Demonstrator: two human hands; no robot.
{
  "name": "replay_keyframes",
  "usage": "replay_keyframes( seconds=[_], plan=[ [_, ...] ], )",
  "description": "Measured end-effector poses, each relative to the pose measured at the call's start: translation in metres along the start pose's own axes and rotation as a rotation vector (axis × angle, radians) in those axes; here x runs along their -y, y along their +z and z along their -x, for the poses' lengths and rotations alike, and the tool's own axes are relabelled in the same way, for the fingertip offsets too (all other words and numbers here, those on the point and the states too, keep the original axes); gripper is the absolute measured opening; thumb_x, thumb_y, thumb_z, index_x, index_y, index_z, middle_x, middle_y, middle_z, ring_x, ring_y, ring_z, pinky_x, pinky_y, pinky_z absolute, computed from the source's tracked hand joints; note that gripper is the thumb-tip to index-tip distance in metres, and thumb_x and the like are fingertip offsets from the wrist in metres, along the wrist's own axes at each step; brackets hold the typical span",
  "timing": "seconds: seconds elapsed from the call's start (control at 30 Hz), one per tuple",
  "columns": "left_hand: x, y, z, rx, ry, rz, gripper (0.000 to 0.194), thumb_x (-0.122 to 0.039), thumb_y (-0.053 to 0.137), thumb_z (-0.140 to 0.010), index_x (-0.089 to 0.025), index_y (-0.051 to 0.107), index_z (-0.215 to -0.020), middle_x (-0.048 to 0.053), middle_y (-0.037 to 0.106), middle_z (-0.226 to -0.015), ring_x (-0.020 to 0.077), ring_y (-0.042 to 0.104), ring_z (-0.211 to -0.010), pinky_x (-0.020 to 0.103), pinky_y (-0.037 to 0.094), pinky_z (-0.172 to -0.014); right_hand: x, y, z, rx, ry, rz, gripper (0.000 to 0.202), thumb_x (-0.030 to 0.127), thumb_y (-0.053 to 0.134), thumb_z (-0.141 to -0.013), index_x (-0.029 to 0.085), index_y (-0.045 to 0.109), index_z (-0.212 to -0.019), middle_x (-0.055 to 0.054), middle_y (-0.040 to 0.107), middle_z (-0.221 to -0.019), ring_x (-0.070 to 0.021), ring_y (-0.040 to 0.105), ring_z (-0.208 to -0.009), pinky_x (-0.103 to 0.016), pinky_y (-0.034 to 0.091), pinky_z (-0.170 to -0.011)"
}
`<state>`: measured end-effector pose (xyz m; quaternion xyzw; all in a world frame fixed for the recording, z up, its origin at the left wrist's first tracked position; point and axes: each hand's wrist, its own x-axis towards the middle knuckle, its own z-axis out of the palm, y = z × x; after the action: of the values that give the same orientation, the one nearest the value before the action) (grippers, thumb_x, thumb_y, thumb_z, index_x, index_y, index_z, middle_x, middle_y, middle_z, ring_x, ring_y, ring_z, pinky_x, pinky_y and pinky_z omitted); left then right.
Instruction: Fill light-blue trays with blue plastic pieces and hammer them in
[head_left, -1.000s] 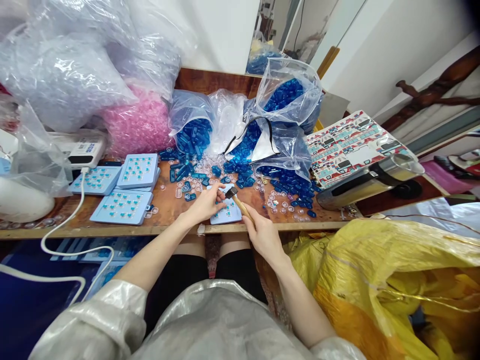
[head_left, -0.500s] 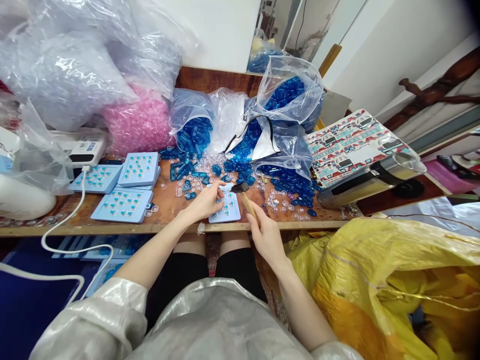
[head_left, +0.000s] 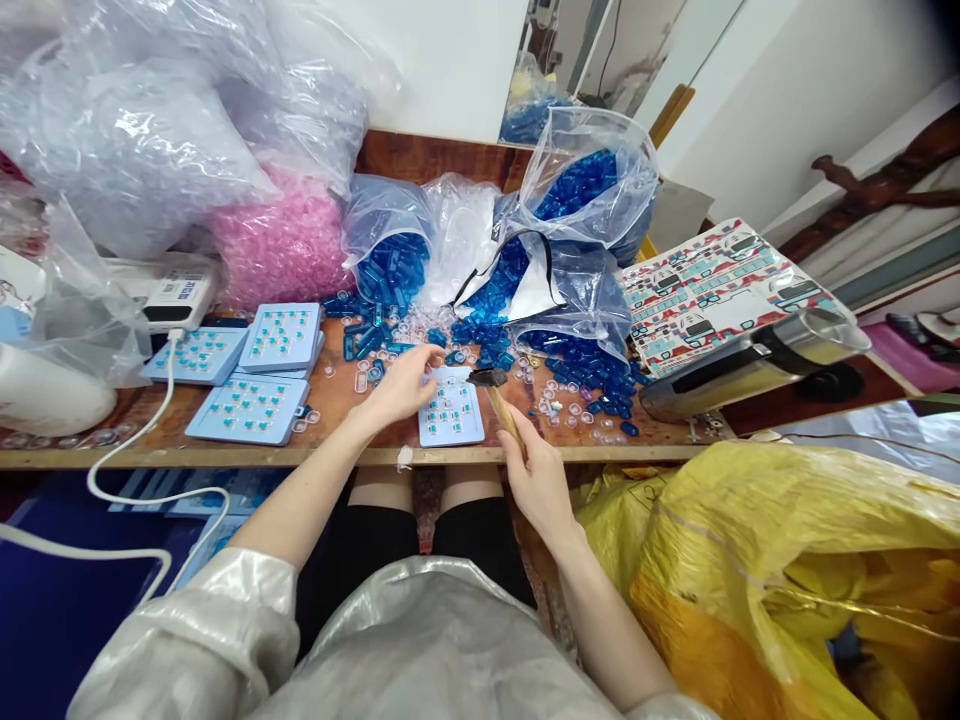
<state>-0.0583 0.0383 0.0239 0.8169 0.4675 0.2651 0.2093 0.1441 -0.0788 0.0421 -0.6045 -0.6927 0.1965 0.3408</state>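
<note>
My right hand [head_left: 534, 468] is wrapped around the wooden handle of a hammer [head_left: 504, 412]. Its dark head hangs over the upper right edge of a light blue square plate [head_left: 465, 437], which lies near the table's front edge. Several small turquoise pieces sit in rows on that plate. At the plate's upper left corner is my left hand [head_left: 407, 384], fingers curled in and thumb close to the forefinger. Whatever may be between those fingertips is hidden. Just beyond it lie loose blue translucent pieces [head_left: 365, 342] and small clear pieces [head_left: 362, 381].
To the left, similar light blue plates [head_left: 244, 425] are stacked beside a white cable [head_left: 169, 390]. Bags of blue pieces [head_left: 390, 262] and a pink-filled bag [head_left: 281, 240] line the back. A steel flask [head_left: 765, 365] lies right, above a yellow sack [head_left: 720, 520].
My left hand has shifted left and slightly away from me, uncovering more of the plate. The hammer stays in my right hand, nearly in place. The view has shifted slightly.
</note>
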Motion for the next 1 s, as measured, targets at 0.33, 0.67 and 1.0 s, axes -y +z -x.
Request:
replay_keyframes(
  seconds=[0.33, 0.67, 1.0],
  plan=[
    [0.044, 0.005, -0.037, 0.155, 0.187, -0.321, 0.029, -0.01, 0.039, -0.081, -0.017, 0.065, -0.094, 0.007, 0.065, -0.093, 0.0181, 0.056, -0.089, 0.034, 0.039, -0.088, -0.011, -0.002, 0.003, 0.025, 0.108, 0.017, 0.041, 0.029, 0.038, -0.089, 0.021, 0.049, -0.127, -0.006, 0.061, -0.118, -0.021, 0.06, -0.102, -0.034, 0.046, -0.087],
    [0.024, -0.013, -0.034, 0.275, 0.029, -0.3, 0.027, -0.021, 0.04, -0.082, -0.018, 0.064, -0.093, 0.006, 0.064, -0.099, 0.0199, 0.058, -0.092, 0.029, 0.045, -0.082, -0.015, -0.002, 0.006, 0.032, 0.139, -0.033, 0.041, 0.031, 0.039, -0.089, 0.02, 0.049, -0.127, -0.007, 0.066, -0.108, -0.0199, 0.063, -0.091, -0.032, 0.047, -0.081],
    [0.012, -0.017, -0.026, 0.13, -0.015, -0.068, 0.015, -0.02, 0.047, -0.075, -0.016, 0.059, -0.084, 0.003, 0.063, -0.087, 0.0158, 0.058, -0.079, 0.027, 0.045, -0.074, -0.017, -0.003, 0.008, 0.036, 0.175, -0.061, 0.042, 0.034, 0.04, -0.088, 0.018, 0.05, -0.126, -0.003, 0.068, -0.075, -0.0171, 0.063, -0.065, -0.028, 0.048, -0.066]
  ],
)
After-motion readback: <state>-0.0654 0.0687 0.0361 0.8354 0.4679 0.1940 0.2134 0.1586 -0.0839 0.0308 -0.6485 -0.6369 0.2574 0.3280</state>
